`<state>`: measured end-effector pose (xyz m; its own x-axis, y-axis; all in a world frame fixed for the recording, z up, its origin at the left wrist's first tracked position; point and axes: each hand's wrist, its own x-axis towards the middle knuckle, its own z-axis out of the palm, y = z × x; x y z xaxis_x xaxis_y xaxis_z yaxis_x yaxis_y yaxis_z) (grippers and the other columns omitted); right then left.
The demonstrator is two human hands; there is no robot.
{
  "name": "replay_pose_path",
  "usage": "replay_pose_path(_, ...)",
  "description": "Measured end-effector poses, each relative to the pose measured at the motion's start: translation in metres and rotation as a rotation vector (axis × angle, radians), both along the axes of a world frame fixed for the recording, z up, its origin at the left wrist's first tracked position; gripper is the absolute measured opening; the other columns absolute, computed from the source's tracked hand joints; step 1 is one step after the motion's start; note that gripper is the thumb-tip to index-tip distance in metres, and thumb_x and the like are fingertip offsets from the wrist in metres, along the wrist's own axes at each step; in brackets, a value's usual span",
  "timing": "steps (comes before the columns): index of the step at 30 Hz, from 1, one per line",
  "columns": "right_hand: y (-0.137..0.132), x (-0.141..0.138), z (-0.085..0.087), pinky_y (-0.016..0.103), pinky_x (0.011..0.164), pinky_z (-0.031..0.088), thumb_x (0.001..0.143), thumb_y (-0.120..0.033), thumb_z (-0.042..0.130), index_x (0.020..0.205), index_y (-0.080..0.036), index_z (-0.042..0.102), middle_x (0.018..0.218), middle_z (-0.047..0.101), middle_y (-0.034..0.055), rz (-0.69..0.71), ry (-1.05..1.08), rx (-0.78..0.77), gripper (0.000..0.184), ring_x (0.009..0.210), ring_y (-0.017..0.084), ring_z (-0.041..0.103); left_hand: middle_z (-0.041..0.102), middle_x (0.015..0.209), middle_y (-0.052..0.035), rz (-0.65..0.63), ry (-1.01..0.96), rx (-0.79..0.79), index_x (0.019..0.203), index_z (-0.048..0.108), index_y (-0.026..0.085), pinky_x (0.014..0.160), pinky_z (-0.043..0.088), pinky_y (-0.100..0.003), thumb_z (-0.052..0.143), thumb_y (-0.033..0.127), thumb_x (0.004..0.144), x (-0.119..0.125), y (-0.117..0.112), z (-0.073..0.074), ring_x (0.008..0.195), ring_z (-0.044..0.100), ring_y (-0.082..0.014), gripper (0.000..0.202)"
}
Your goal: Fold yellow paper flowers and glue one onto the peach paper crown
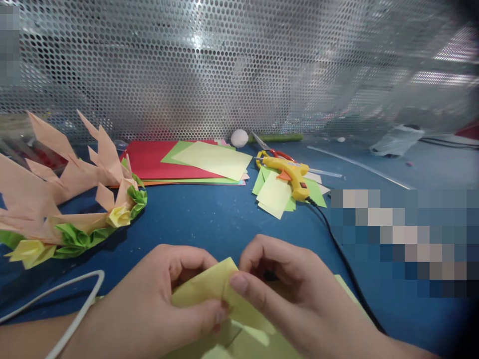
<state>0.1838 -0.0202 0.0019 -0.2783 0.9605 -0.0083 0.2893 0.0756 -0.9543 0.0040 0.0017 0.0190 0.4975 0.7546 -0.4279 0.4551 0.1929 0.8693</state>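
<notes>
Both hands pinch a folded piece of yellow paper [204,289] low in the middle of the view, just above the blue table [209,219]. My left hand [157,299] grips its left side, thumb underneath and fingers curled over the top. My right hand [295,294] holds the right side, its thumb pressed across the fold. More pale yellow-green sheets [254,344] lie under the hands at the bottom edge.
A paper wreath of peach spikes, green and yellow folds [75,209] lies at left. Stacked coloured sheets [187,162] lie behind. A yellow glue gun [292,174] rests on small papers, its black cord [340,259] running toward me. Scissors [269,149], a white ball [239,138], a white cable [71,299], and a perforated metal screen [239,65] surround them.
</notes>
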Motion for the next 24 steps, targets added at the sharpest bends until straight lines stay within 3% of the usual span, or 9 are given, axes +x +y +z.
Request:
replay_pose_path(8,-0.003,-0.001,-0.001,0.020,0.045,0.035,0.090,-0.035,0.050,0.069,-0.022,0.048,0.059,0.047,-0.0045,0.033,-0.052,0.004,0.025,0.052,0.010,0.042,0.047,0.061,0.0070,-0.010,0.057,0.054,0.065,0.055,0.020,0.051,0.035,-0.018,0.056,0.020,0.070,0.000,-0.003,0.003,0.061,0.044,-0.0120,0.005)
replay_pose_path(11,-0.002,-0.001,-0.001,0.021,0.045,0.038,0.091,-0.032,0.045,0.069,-0.023,0.047,0.057,0.047,-0.0039,0.075,-0.165,0.126,0.024,0.050,0.012,0.044,0.048,0.061,0.0071,-0.035,0.098,0.080,0.065,0.056,0.020,0.052,0.036,-0.017,0.055,0.019,0.069,0.001,-0.004,0.006,0.061,0.046,-0.0124,0.004)
replay_pose_path(14,-0.003,0.000,0.002,0.024,0.054,0.047,0.093,-0.028,0.042,0.068,-0.024,0.052,0.061,0.056,0.0003,0.103,-0.273,0.314,0.026,0.055,0.015,0.054,0.045,0.058,0.0067,-0.063,0.126,0.090,0.061,0.052,0.020,0.050,0.035,-0.017,0.056,0.020,0.069,0.003,-0.003,0.009,0.060,0.045,-0.0128,0.009)
replay_pose_path(16,-0.004,0.001,0.004,0.025,0.058,0.049,0.094,-0.027,0.041,0.068,-0.024,0.053,0.064,0.059,0.0015,0.097,-0.311,0.360,0.029,0.058,0.016,0.057,0.042,0.057,0.0064,-0.071,0.124,0.080,0.059,0.050,0.020,0.048,0.032,-0.018,0.057,0.024,0.070,0.004,-0.002,0.009,0.059,0.042,-0.0124,0.014)
replay_pose_path(20,-0.005,0.002,0.004,0.022,0.051,0.044,0.091,-0.024,0.040,0.064,-0.023,0.048,0.059,0.051,-0.0011,0.089,-0.254,0.264,0.028,0.054,0.014,0.051,0.045,0.058,0.0067,-0.057,0.072,0.051,0.061,0.054,0.019,0.048,0.032,-0.018,0.061,0.026,0.071,0.001,0.000,0.003,0.057,0.041,-0.0112,0.014)
replay_pose_path(22,-0.004,0.002,0.003,0.020,0.043,0.036,0.088,-0.023,0.041,0.061,-0.022,0.042,0.055,0.042,-0.0042,0.094,-0.183,0.162,0.026,0.049,0.011,0.042,0.053,0.062,0.0064,0.015,-0.009,0.025,0.072,0.060,0.020,0.052,0.038,-0.018,0.066,0.025,0.070,-0.002,0.001,-0.002,0.059,0.048,-0.0118,0.008)
replay_pose_path(24,-0.003,0.002,0.002,0.019,0.040,0.030,0.085,-0.022,0.043,0.059,-0.022,0.037,0.054,0.034,-0.0060,0.094,-0.128,0.099,0.027,0.047,0.009,0.034,0.061,0.068,0.0059,0.116,-0.132,-0.005,0.091,0.061,0.023,0.057,0.044,-0.020,0.072,0.024,0.068,-0.005,0.002,-0.007,0.063,0.055,-0.0135,0.026)
